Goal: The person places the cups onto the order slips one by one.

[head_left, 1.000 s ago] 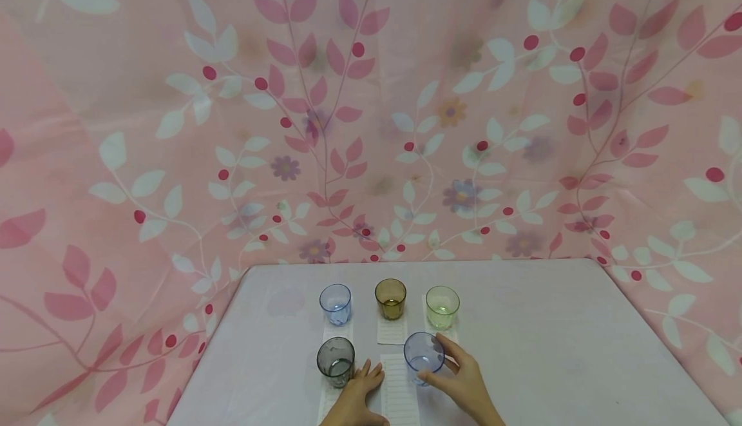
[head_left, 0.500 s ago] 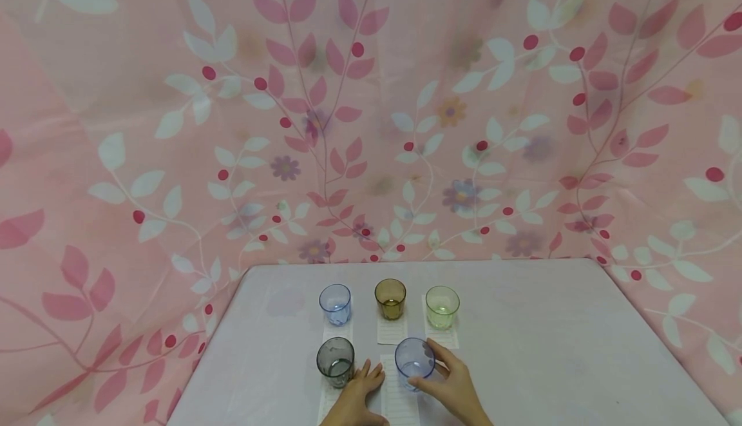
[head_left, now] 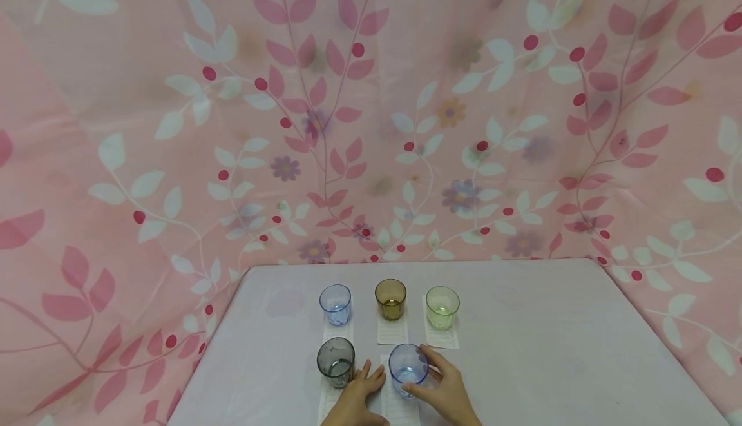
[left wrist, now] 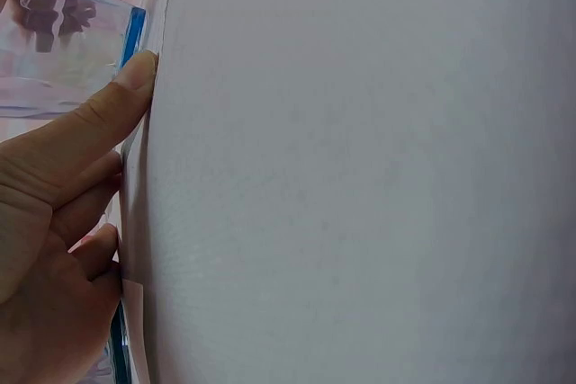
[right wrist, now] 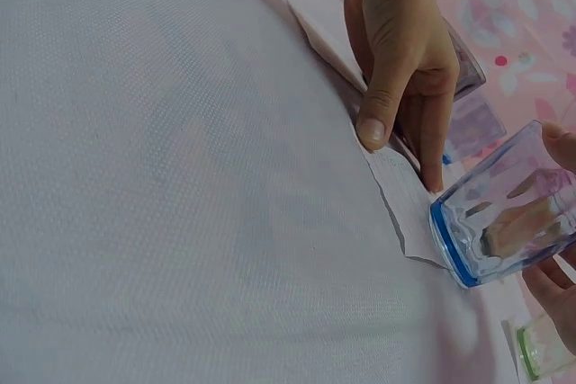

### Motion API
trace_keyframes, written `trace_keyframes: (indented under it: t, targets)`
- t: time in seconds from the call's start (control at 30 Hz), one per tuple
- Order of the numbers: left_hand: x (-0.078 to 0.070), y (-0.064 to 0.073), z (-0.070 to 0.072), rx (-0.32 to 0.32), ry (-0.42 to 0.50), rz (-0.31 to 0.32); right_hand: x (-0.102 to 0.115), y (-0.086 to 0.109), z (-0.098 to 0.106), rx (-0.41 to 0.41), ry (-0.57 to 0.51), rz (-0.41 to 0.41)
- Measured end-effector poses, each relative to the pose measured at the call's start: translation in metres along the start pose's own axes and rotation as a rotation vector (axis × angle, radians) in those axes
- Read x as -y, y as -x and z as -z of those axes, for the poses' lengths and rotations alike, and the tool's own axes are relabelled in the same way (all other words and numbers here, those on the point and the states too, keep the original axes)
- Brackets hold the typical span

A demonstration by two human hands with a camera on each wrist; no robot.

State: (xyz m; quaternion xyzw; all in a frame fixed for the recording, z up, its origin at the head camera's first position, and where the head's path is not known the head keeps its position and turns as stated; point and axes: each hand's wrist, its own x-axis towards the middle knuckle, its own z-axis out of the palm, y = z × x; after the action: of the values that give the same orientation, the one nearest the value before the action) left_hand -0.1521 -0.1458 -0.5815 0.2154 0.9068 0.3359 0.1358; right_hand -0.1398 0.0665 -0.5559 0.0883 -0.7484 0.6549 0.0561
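Note:
In the head view my right hand [head_left: 445, 387] grips a clear blue-tinted drinking glass [head_left: 409, 367], thumb in front and fingers round the far side. The glass is over the far end of a lined paper strip [head_left: 401, 410]; its base looks at or very near the paper [right wrist: 409, 213] in the right wrist view. My left hand [head_left: 358, 399] rests on the table beside that strip, fingers spread, its thumb [left wrist: 135, 78] down at the paper's edge. Just left of its fingertips stands a grey glass [head_left: 336, 363], upright on another paper strip.
Behind, a light blue glass [head_left: 335, 305], an amber glass [head_left: 391, 300] and a green glass [head_left: 442, 308] stand in a row on paper strips. The white-covered table [head_left: 551, 348] meets a pink patterned curtain [head_left: 406, 123] at its back edge.
My right hand has carried the blue-tinted glass left and a little nearer to me, from beside the front paper strip to over it. The left hand has stayed in place.

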Motion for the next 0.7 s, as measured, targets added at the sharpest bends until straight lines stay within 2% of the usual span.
trace_keyframes:
  t: [0.2,0.7]
  targets:
    - [-0.001,0.001,0.000,-0.006,0.005,-0.007,0.000,0.000,-0.003,0.018,-0.002,-0.005]
    - [-0.002,0.001,0.001,-0.009,0.000,-0.011,-0.001,0.002,-0.013,-0.013,-0.022,0.037]
